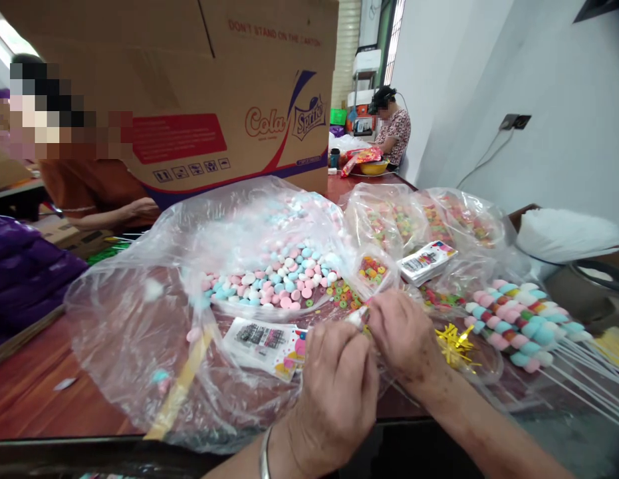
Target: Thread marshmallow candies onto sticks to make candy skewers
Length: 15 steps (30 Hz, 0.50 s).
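Observation:
My left hand (336,382) and my right hand (401,336) meet near the table's front edge, both pinching a small candy piece (358,318) on what looks like a thin stick; the stick itself is mostly hidden by my fingers. Just beyond lies an open clear plastic bag (139,313) holding a heap of pink, blue and white marshmallows (274,279). Small colourful ring candies (342,295) lie beside it. To the right rests a pile of finished marshmallow skewers (518,322) with white sticks.
A large Cola cardboard box (214,100) stands behind the bags. Printed label cards (266,342) and gold twist ties (453,342) lie near my hands. More bagged ring candy (429,219) sits at the back right. One person (94,193) sits at the left, another (393,130) far back.

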Each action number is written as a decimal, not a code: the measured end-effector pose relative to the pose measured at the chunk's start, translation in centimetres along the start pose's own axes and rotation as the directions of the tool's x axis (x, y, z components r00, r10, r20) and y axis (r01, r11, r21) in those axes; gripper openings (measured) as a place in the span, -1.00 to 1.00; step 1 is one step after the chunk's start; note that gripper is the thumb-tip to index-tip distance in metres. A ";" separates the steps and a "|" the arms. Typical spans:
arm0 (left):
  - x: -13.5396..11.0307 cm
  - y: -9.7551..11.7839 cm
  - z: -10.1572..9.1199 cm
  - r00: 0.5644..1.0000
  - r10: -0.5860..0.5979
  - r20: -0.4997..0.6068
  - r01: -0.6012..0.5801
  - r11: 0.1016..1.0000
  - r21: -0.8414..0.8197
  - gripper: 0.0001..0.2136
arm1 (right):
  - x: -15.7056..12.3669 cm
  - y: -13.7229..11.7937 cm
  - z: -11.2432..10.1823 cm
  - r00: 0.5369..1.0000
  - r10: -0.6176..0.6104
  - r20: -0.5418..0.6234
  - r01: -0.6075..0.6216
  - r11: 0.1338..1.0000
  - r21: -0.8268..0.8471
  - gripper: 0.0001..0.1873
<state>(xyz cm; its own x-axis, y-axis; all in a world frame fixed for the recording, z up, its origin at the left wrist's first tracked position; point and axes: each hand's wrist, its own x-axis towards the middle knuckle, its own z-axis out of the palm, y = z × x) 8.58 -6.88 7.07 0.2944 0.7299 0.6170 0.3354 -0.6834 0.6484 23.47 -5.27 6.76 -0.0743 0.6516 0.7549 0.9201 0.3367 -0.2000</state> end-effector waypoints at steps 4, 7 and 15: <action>0.6 0.3 -1.0 0.859 -0.474 0.191 0.511 0.775 -0.372 -0.74 | 0.4 -3.0 -0.9 0.986 0.162 0.033 -0.161 0.893 0.420 -0.84; 2.8 0.2 -3.1 0.747 -0.625 0.227 0.547 0.384 -0.744 -0.59 | -0.5 -4.8 -1.2 0.986 0.122 0.114 -0.165 0.814 0.557 -0.83; 2.7 -0.8 -6.9 0.729 -0.508 0.459 0.680 0.615 -0.399 -0.56 | -1.2 -4.5 0.0 0.907 0.289 0.305 -0.420 0.616 0.667 -0.85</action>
<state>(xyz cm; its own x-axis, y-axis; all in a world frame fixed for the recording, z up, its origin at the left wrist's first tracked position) 2.92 -4.48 11.33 0.4551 0.8865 -0.0842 0.0491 0.0695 0.9964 19.40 -7.61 6.75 0.0809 0.8960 0.4367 0.3416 0.3866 -0.8567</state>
